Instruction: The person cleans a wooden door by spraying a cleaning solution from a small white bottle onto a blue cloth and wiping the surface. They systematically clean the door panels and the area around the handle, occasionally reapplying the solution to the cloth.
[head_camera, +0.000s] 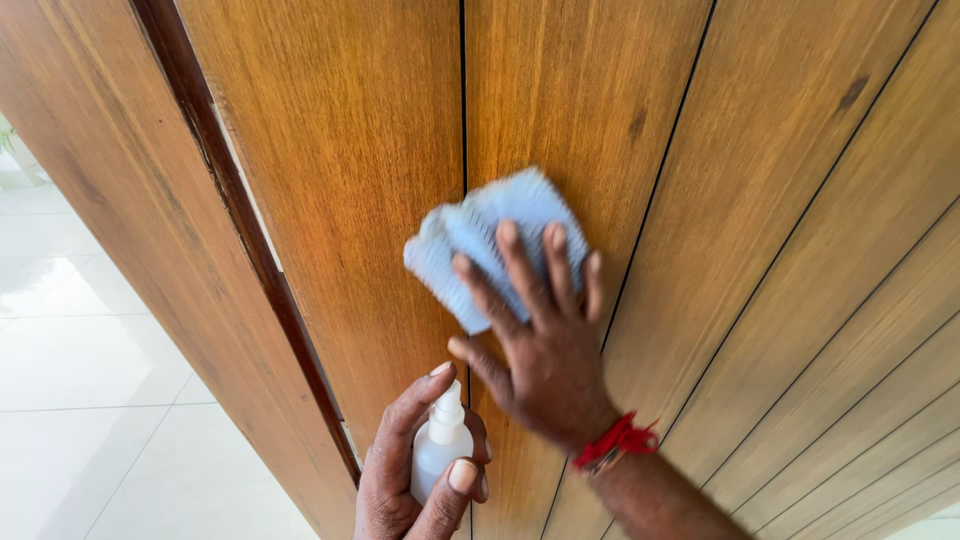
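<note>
My right hand (540, 340) presses a light blue cloth (470, 235) flat against a brown wooden door (350, 150) with vertical grooves. Its fingers are spread over the cloth, and a red thread band (615, 445) circles the wrist. Below it, my left hand (405, 480) is wrapped around a small white spray bottle (440, 445), with the forefinger curled near the nozzle top. The bottle stands upright, close to the door surface and just under the right hand's thumb.
The door's edge and dark frame strip (235, 210) run diagonally at the left. White glossy floor tiles (90, 400) lie beyond it at the lower left. More grooved wooden panels (820, 300) stretch to the right.
</note>
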